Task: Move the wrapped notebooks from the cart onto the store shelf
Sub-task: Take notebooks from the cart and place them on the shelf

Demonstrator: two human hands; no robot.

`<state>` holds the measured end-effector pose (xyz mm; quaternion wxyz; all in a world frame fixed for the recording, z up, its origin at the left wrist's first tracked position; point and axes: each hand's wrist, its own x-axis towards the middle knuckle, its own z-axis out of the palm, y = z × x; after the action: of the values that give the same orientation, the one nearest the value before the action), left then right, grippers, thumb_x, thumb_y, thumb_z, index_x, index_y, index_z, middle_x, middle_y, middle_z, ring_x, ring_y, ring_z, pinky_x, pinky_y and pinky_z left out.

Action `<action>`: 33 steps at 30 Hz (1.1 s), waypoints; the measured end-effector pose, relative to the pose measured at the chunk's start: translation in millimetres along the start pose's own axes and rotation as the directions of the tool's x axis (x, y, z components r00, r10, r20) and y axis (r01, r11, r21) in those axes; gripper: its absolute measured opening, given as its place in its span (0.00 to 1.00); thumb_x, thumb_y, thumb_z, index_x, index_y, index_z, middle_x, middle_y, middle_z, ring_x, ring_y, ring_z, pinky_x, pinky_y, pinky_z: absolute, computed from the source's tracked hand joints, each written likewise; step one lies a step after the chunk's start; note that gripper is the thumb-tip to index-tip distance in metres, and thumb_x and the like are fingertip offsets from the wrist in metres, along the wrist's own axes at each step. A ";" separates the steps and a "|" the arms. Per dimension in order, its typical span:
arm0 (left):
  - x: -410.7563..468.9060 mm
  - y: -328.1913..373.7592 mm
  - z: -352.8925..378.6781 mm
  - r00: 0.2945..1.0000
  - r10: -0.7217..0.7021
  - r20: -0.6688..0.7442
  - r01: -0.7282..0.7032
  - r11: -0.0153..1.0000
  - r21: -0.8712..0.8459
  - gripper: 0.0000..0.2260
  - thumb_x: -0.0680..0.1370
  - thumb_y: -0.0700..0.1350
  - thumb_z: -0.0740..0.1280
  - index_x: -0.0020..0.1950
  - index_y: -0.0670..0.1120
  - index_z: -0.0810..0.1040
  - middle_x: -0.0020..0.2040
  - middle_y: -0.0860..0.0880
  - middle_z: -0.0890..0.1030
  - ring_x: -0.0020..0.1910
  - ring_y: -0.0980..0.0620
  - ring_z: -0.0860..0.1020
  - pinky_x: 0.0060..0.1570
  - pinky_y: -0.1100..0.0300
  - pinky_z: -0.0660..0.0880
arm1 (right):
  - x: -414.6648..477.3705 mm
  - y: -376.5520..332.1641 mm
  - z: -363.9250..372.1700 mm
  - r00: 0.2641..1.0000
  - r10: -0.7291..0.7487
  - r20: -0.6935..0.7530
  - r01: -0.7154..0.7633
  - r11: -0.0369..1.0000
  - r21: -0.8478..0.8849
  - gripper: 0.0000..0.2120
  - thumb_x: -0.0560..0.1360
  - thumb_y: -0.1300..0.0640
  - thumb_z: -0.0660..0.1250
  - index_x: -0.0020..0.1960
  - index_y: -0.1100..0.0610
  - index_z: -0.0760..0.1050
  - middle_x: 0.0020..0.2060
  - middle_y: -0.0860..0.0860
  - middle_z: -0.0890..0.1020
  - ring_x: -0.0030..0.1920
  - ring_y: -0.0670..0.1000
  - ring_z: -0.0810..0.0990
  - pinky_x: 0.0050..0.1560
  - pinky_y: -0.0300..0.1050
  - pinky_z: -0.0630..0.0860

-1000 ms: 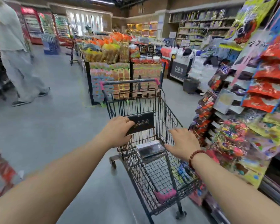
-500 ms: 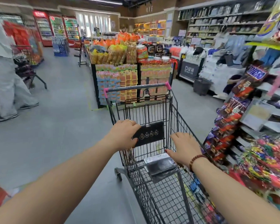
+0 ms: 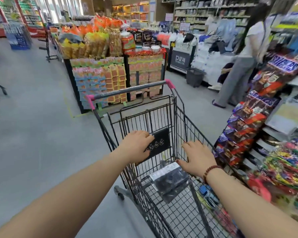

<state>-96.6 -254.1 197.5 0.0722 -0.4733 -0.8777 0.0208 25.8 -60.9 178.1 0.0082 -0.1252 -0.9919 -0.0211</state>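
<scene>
Both hands rest on the black wire shopping cart [image 3: 177,127], seen from its front end with the pink-capped handle bar [image 3: 129,91] on the far side. The left hand [image 3: 136,146] is curled over the top rim wire, its fingers [image 3: 147,134] wrapped down beside the small black warning placard [image 3: 159,143]; they are closed on the wire. The right hand [image 3: 197,158] lies flatter on the opposite rim, fingers spread and bent over the edge, gripping the cart and holding nothing else. A brown bead bracelet [image 3: 211,170] circles that wrist.

The dark notebooks in clear plastic wrap [image 3: 170,181] lie in a stack on the cart's mesh floor, just below and inside the right thumb, tilted a little against the wire. No notebook has left the cart; which shelf is meant for them I cannot tell.

The risks come from the tight lane. The hanging racks of chocolate bars and sweets [image 3: 248,127] stand just beyond the right fingers, so a swing of the cart could catch packets and pull them down. A person in grey trousers [image 3: 237,78] stands ahead to the right, near the cart's path. The slick wrap could also let the top notebook slide off the stack if it is lifted by one corner.
</scene>
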 end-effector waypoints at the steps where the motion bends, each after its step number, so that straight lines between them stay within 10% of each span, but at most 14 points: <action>1: 6.6 -10.3 5.6 0.999 0.036 0.014 -0.036 0.999 0.002 0.23 0.77 0.52 0.62 0.71 0.48 0.65 0.65 0.47 0.73 0.64 0.46 0.71 0.63 0.52 0.67 | 7.7 -4.2 3.0 0.999 0.031 0.010 -0.031 1.000 0.007 0.26 0.74 0.37 0.60 0.66 0.51 0.67 0.61 0.48 0.73 0.62 0.50 0.70 0.65 0.48 0.67; 12: 70.4 -92.8 58.3 0.950 0.294 0.102 -0.288 0.955 -0.065 0.22 0.76 0.51 0.62 0.69 0.47 0.68 0.63 0.46 0.74 0.64 0.45 0.72 0.64 0.48 0.68 | 62.2 -38.1 18.2 0.960 0.268 0.087 -0.269 0.963 0.006 0.24 0.74 0.39 0.60 0.64 0.52 0.68 0.59 0.51 0.75 0.60 0.53 0.71 0.60 0.50 0.69; 33: 203.2 -26.1 199.2 0.783 0.482 0.394 -0.451 0.875 -0.176 0.26 0.75 0.54 0.63 0.71 0.46 0.65 0.66 0.46 0.71 0.65 0.45 0.70 0.62 0.52 0.69 | 78.0 54.4 168.0 0.795 0.506 0.335 -0.581 0.794 0.180 0.25 0.73 0.40 0.60 0.66 0.51 0.67 0.60 0.51 0.74 0.62 0.54 0.71 0.60 0.50 0.71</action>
<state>-257.4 -92.7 25.0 -0.1456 -0.6615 -0.7276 0.1089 -38.1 18.4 14.2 -0.1039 -0.4067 -0.8973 0.1368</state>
